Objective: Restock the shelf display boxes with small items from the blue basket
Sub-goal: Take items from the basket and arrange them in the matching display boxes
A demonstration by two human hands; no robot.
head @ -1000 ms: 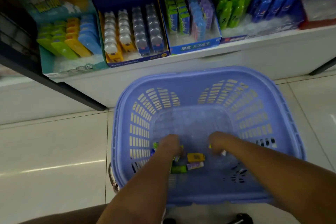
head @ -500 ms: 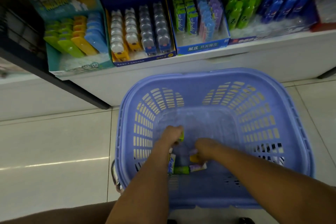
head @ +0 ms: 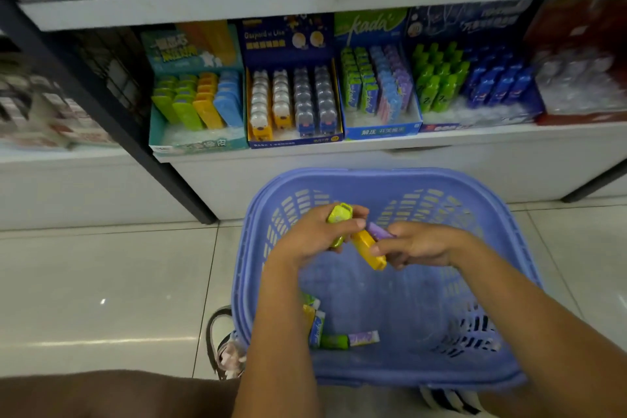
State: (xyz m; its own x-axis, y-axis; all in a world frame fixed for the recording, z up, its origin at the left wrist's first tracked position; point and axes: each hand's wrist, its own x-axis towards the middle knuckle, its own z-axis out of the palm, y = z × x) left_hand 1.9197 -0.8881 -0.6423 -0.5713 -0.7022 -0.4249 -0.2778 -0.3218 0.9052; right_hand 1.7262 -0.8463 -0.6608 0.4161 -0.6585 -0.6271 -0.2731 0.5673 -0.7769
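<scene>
The blue basket stands on the floor below the low shelf. Both hands are raised over its middle. My left hand is closed around a lime-green item. My right hand grips a yellow item and a purple item. The two hands nearly touch. A few small items lie on the basket floor near its left wall, partly hidden by my left forearm. The display boxes sit on the shelf: a teal box, a dark blue box and a blue "kada" box.
Further right on the shelf are green and blue bottles and a red box. A black shelf post slants down to the floor left of the basket. A sandalled foot rests by the basket's left corner on pale floor tiles.
Both hands have lifted from the basket floor to rim height, now holding items. The view has tilted up, showing more of the shelf.
</scene>
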